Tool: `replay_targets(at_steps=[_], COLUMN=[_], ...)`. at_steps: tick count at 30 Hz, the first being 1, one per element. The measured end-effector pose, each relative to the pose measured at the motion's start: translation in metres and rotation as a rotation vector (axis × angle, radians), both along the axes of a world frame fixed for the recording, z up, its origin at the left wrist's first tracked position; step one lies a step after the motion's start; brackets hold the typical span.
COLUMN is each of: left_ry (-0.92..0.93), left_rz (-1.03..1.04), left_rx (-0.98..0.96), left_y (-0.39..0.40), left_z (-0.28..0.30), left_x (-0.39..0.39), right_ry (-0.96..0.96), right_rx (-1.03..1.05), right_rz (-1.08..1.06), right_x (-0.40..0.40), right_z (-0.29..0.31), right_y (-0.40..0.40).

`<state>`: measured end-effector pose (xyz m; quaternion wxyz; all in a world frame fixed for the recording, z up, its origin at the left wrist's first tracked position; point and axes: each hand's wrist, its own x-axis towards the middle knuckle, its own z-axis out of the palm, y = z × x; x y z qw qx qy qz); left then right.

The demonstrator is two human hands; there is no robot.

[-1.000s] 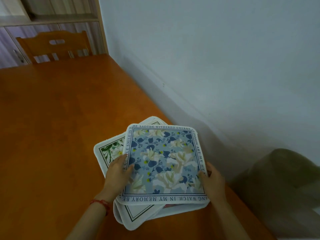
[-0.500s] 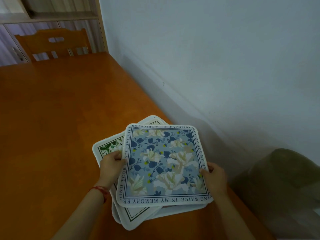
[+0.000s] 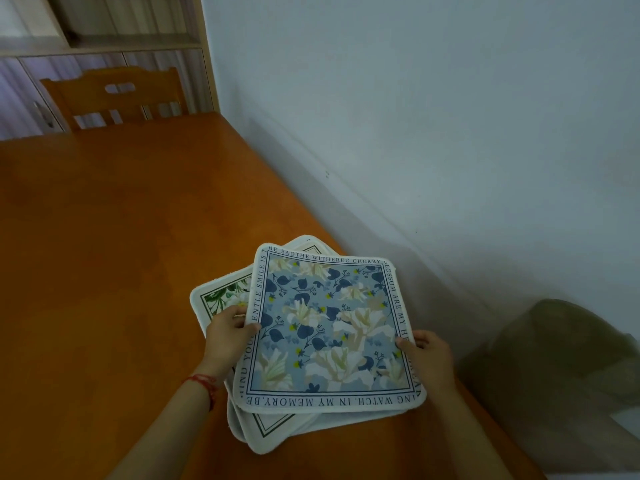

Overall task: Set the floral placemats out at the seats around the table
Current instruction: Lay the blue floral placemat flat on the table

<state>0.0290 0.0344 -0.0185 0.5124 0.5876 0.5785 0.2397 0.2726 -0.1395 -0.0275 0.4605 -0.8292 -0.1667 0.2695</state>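
A blue floral placemat (image 3: 327,332) with a lettered white border lies on top of a loose stack of placemats at the near right of the orange wooden table (image 3: 114,244). My left hand (image 3: 227,337) grips its left edge, thumb on top. My right hand (image 3: 427,356) grips its right edge, thumb on the border. Beneath it a green-leaf placemat (image 3: 221,296) sticks out to the left, and more white-edged mats show below at the front. How many mats lie in the stack is hidden.
A wooden chair (image 3: 114,97) stands at the table's far end, in front of a cabinet (image 3: 114,36). The pale wall (image 3: 433,116) runs along the table's right side. A dark olive rounded object (image 3: 561,375) sits low at the right.
My left hand slid from lying flat on the blue mat to gripping its left edge. My right hand closed round the right edge. The blue mat's left side has shifted slightly.
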Motion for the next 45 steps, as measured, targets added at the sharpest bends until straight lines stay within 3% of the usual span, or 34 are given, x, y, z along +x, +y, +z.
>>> replay_targets(at_steps=[13,29,45], left_ry=[-0.067,-0.103,-0.172], left_rz=[-0.012,0.047,0.123], left_rx=[0.092,0.202,0.203], left_y=[-0.042,-0.146,-0.244], left_z=[0.038,0.113,0.149], left_x=[-0.033,-0.109,-0.212], right_ry=[-0.104,-0.062,-0.030], right_rx=[0.073,0.209,0.312], right_rz=[0.077,0.187,0.265], right_x=[-0.033,-0.086,-0.172], right_z=[0.035,0.110,0.151], right_y=[-0.043,-0.125,-0.201])
